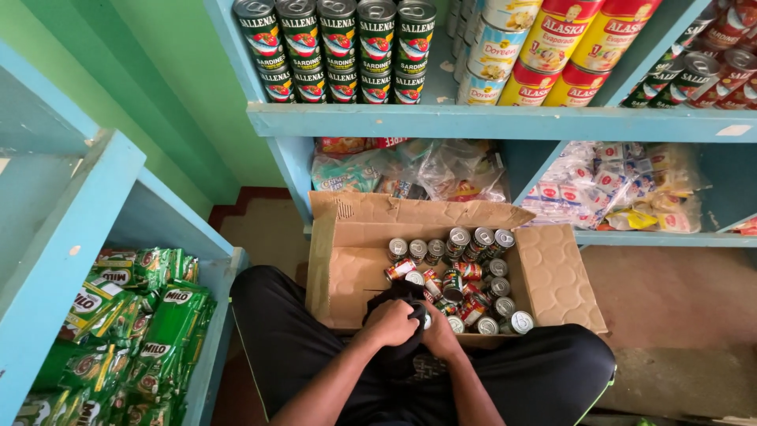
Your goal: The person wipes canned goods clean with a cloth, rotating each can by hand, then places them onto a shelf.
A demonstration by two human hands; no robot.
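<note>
Hands meet at the near edge of the cardboard box — left hand clenched on a dark cloth, right hand gripping a small can against it. Loose cans fill the box; blue shelves of stacked tins stand beyond.

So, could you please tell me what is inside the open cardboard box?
The cardboard box holds small cans, some upright, some tipped. Both hands, left hand and right hand, grip a dark cloth that covers whatever lies under it.
</note>
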